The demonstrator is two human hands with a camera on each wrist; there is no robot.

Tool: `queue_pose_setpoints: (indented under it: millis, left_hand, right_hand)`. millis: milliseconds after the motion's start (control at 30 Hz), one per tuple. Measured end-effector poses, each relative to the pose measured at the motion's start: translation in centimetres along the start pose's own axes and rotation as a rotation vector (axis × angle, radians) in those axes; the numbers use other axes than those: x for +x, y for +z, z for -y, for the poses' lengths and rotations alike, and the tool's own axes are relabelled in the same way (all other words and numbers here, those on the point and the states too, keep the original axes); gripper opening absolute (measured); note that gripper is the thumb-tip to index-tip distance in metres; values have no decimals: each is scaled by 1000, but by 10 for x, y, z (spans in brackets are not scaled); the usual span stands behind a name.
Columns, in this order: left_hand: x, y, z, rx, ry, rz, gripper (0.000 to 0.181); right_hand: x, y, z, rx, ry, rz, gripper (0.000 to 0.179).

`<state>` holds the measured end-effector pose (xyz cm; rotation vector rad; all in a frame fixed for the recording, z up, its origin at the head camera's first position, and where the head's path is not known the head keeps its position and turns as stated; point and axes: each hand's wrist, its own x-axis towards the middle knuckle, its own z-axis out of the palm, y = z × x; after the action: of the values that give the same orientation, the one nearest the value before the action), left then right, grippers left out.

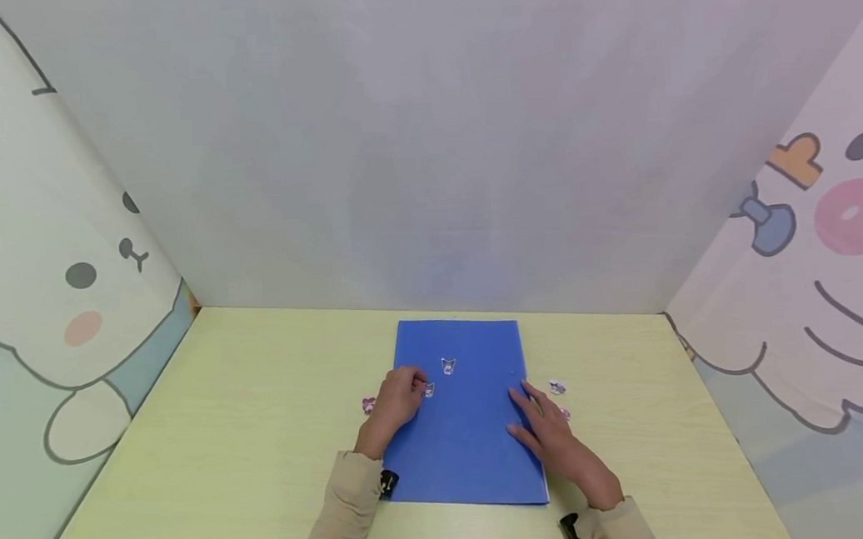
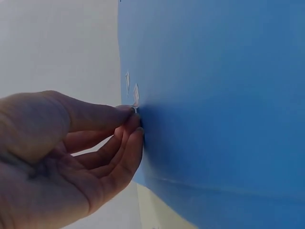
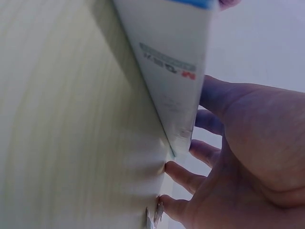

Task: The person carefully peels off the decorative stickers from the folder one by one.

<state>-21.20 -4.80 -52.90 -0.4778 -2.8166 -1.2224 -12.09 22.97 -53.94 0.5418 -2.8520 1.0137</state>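
Observation:
A blue folder-like slab [image 1: 462, 443] with a thick white side [image 3: 164, 62] lies flat on the table. My left hand [image 1: 398, 395] is over its left part. Thumb and index finger pinch the lower end of a small cartoon sticker [image 2: 136, 94], which stands close against the blue surface. Just beyond it, a second small cartoon sticker [image 1: 448, 366] sits on the blue face. At the right edge my right hand [image 1: 552, 436] rests with fingers spread; thumb and nearer fingers touch the slab, while others reach down beside its white side in the right wrist view.
A pink-and-dark cutout [image 1: 369, 405] lies on the pale wood table [image 1: 261, 415], left of the slab. Right of it are a purple-and-white cutout [image 1: 557, 387] and another [image 1: 565, 414] partly behind my right hand. A grey curtain [image 1: 423, 153] hangs behind.

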Motion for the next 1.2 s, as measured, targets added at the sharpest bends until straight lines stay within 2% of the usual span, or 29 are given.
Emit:
queue_pose_setpoints:
  millis: [267,633,833,1200]
  left_hand:
    - [-3,-1,-4,-2,-15,10,9]
    - [-5,0,0,52,56,-1,6]
    - [-6,0,0,39,61,7,7]
    - [-7,-3,0,29,80,30,8]
  right_hand:
    - [1,-1,2,0,7,3,56]
    - [2,-1,2,-4,21,8,56]
    - [2,0,1,-10,-15,-11,56]
    - [1,1,-1,-6,22,12,57]
